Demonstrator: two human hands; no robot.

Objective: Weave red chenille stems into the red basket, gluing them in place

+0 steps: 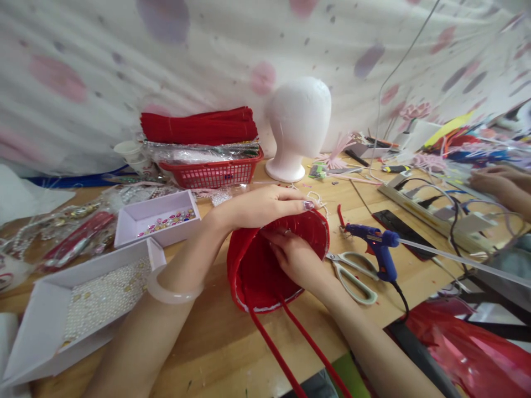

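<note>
A round red woven cap-like piece made of fuzzy red stems stands tilted on the wooden table, with two long red stems trailing toward me. My left hand lies over its upper rim, fingers stretched along the edge and pressing on it. My right hand reaches inside the red piece, fingers curled against its inner wall. A pale bangle sits on my left forearm.
A blue glue gun and scissors lie right of the piece. White trays hold pearls and coloured gems. Behind stand a red basket with red stems and a white foam head. Another person's hand is at far right.
</note>
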